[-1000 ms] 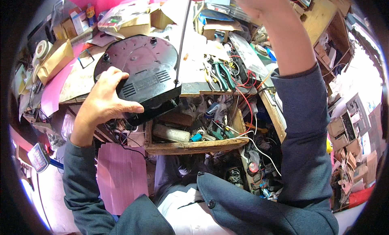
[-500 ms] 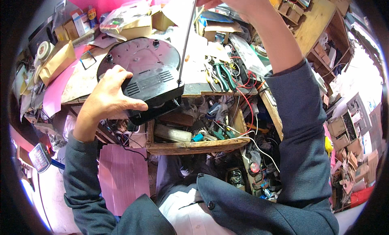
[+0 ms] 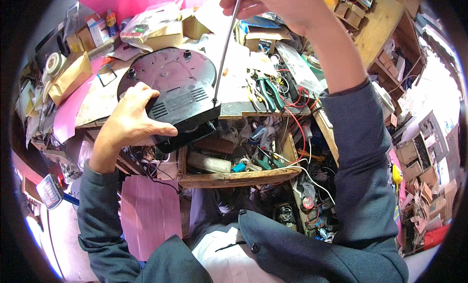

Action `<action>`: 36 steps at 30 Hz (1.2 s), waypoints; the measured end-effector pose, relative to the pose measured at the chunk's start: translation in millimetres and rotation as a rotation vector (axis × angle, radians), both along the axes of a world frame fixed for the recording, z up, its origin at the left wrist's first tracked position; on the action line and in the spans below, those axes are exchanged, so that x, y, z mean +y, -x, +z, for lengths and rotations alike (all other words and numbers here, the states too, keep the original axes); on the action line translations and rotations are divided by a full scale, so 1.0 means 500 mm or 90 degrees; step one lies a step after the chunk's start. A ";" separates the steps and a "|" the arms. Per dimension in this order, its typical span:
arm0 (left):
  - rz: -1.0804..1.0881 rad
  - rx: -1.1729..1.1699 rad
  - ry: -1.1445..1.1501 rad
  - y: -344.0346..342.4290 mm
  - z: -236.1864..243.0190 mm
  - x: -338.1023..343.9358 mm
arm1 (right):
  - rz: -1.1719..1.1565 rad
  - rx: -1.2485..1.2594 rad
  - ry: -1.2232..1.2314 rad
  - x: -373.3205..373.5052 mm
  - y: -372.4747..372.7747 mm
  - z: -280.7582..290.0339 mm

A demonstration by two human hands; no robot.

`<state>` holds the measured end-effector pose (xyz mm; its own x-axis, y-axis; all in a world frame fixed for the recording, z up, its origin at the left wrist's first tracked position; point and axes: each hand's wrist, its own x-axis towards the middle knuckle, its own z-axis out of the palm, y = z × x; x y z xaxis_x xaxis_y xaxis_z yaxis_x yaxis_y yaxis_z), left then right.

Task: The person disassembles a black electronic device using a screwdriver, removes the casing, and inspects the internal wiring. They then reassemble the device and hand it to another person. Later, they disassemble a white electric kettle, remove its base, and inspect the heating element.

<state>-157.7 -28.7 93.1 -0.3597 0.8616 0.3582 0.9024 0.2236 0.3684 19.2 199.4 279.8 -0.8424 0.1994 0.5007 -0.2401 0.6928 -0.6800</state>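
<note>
Far left edge of the cluttered wooden bench (image 3: 100, 105): roll of pale tape (image 3: 54, 63), tan paper envelope (image 3: 70, 78) beside it, pink sheet (image 3: 66, 118) draped over the edge. Small cardboard boxes (image 3: 85, 38) along the back left corner.

My left hand (image 3: 130, 121): fingers spread and clamped around the near left side of the round black plastic appliance base (image 3: 170, 90), thumb (image 3: 158, 129) hooked along its lower edge. The base lies underside up at the bench's front edge, its near part overhanging the open wooden drawer (image 3: 234, 178) below. Vent slots (image 3: 179, 101) face up next to my fingers; small rubber feet (image 3: 186, 53) show at the far rim.

Long thin steel screwdriver shaft (image 3: 224, 51): runs down from my right hand (image 3: 265, 5) at the top edge, nearly upright, tip set on the base's right near corner. That hand is closed around the top of the shaft; the handle itself is hidden in it.

Right of the base, on the bench: green-handled pliers (image 3: 267, 90), red wires (image 3: 295, 105), clear plastic bag (image 3: 297, 68). Drawer full of loose tools and a white cylinder (image 3: 208, 163). Stacked cardboard boxes (image 3: 414, 161) far right on the floor.
</note>
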 end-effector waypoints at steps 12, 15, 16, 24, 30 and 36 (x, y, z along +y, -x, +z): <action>0.008 -0.008 0.004 -0.003 -0.002 -0.007 | -0.105 0.035 -0.098 -0.047 -0.007 -0.007; 0.018 -0.055 0.009 -0.016 0.008 -0.011 | -0.022 0.146 -0.051 -0.009 0.013 -0.007; 0.016 -0.067 0.001 -0.021 0.010 -0.009 | -0.012 0.195 -0.005 0.024 0.018 0.000; 0.023 -0.045 -0.060 -0.016 -0.007 -0.015 | -0.250 -0.174 -0.228 0.253 0.097 -0.320; 0.026 -0.036 -0.104 -0.014 -0.023 -0.027 | -0.384 -0.126 -0.425 0.302 0.133 -0.523; 0.008 -0.078 -0.148 0.018 -0.054 -0.045 | -0.249 0.060 -0.501 0.325 0.142 -0.572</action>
